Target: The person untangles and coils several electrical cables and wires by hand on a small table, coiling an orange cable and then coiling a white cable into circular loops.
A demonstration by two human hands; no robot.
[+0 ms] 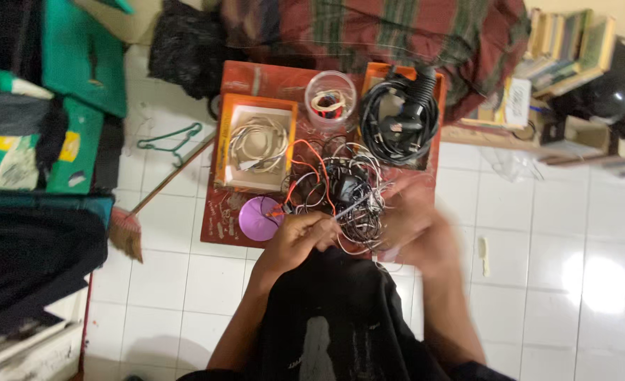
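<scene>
A tangled heap of thin wires and cables (340,190), black, white and orange, lies on a low red table (256,74). My left hand (295,240) pinches a strand at the heap's near edge, beside a round purple lid (259,217). My right hand (415,229) is blurred with motion at the heap's right side, and its fingers are closed among the wires. A small black adapter (346,189) sits in the middle of the tangle.
On the table stand an orange box with coiled white cable (257,144), a clear round tub of small bands (331,99) and an orange box with a black cable and plug (397,116). A broom (132,226) and a green hanger (175,140) lie on the white tile floor at left.
</scene>
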